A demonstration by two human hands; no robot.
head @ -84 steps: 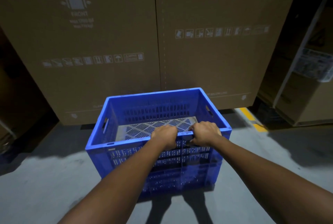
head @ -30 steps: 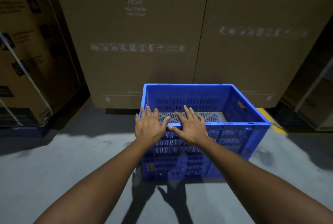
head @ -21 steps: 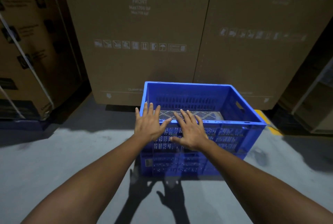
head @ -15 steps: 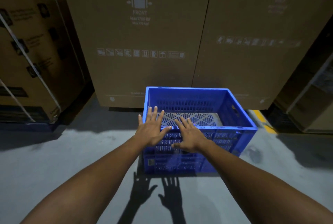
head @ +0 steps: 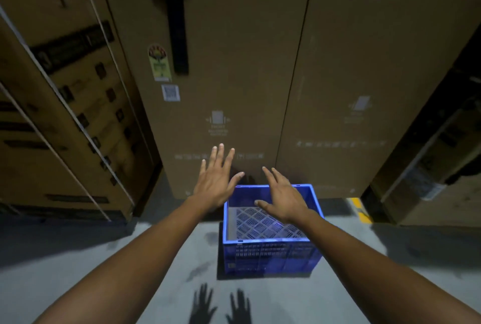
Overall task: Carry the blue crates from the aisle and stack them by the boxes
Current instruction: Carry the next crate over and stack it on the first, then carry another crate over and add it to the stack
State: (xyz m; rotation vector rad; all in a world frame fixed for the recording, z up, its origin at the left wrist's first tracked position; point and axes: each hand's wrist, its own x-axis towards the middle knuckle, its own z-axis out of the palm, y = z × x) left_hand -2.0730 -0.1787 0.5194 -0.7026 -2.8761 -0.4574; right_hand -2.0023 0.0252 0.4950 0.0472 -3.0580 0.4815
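Grey floor (head: 78, 271), empty blue crate (head: 270, 253) against tall cardboard boxes (head: 234, 63), left hand (head: 214, 185) and right hand (head: 285, 198) spread, holding nothing

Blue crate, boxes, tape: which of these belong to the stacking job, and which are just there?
Belongs to the job:
blue crate
tall boxes behind it
left hand, open
right hand, open

Just there:
strapped box
yellow floor tape

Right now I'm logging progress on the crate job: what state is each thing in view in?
blue crate: upright on the floor, open top, nothing inside, against the boxes.
left hand: open, fingers spread, holding nothing.
right hand: open, above the crate, off it.
cardboard boxes: upright, closed.
strapped boxes: closed, banded with straps.
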